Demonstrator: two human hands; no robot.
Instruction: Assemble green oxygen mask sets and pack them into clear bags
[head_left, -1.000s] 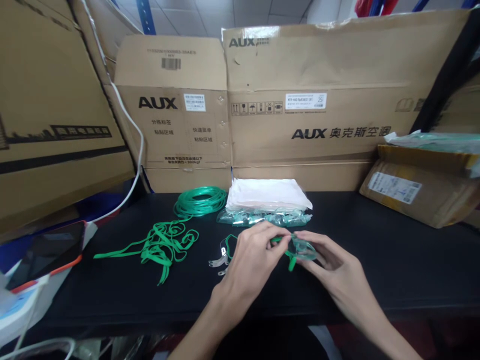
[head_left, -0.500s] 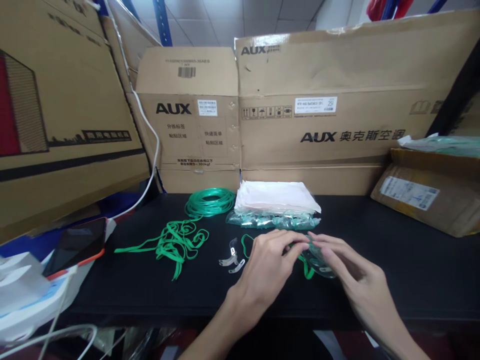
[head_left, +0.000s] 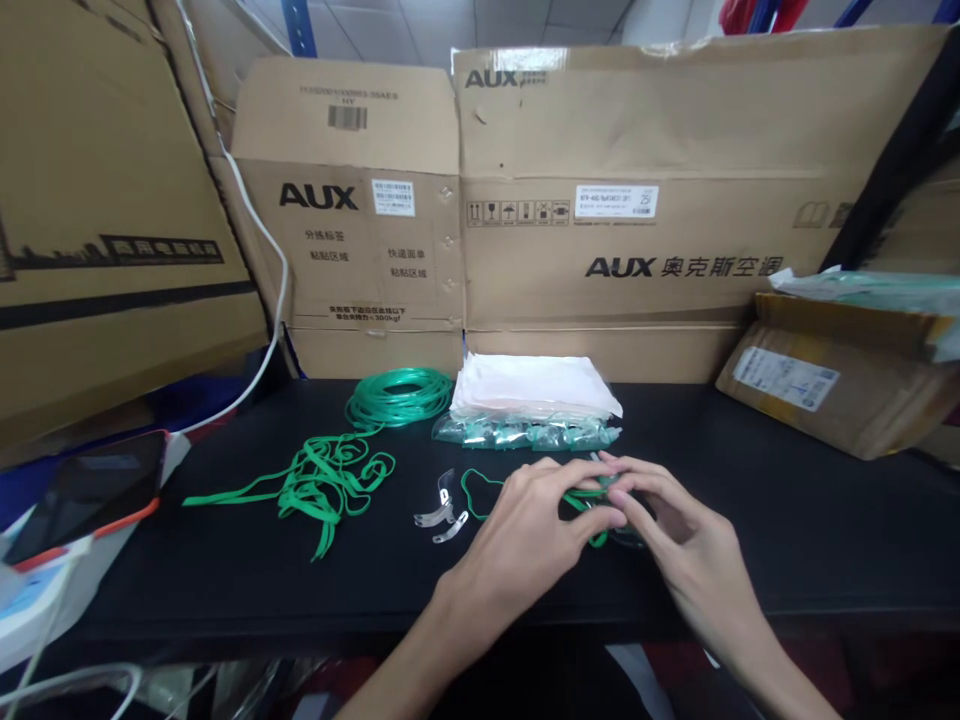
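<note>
My left hand (head_left: 529,530) is closed, its thumb and fingers pinching a green elastic strap (head_left: 581,498). Against its fingertips, my right hand (head_left: 686,530) is closed too, gripping a clear greenish plastic piece that looks like a face mask (head_left: 628,538). Most of that piece is hidden behind my fingers. Part of the strap loops out on the table left of my left hand. Several small curved metal strips (head_left: 450,527) lie a little farther left. A loose tangle of green flat elastic (head_left: 319,485) rests beyond them.
Behind are a coil of green tubing (head_left: 397,397), a stack of white sheets (head_left: 536,380) and clear plastic packets (head_left: 525,434). A cardboard box (head_left: 840,370) stands right; a phone (head_left: 90,495) and power strip (head_left: 45,610) lie left. Large cartons (head_left: 630,300) wall the back.
My fingertips have drawn closer together and now cover more of the plastic piece. The green strap shows between them. The whole view has shifted slightly.
</note>
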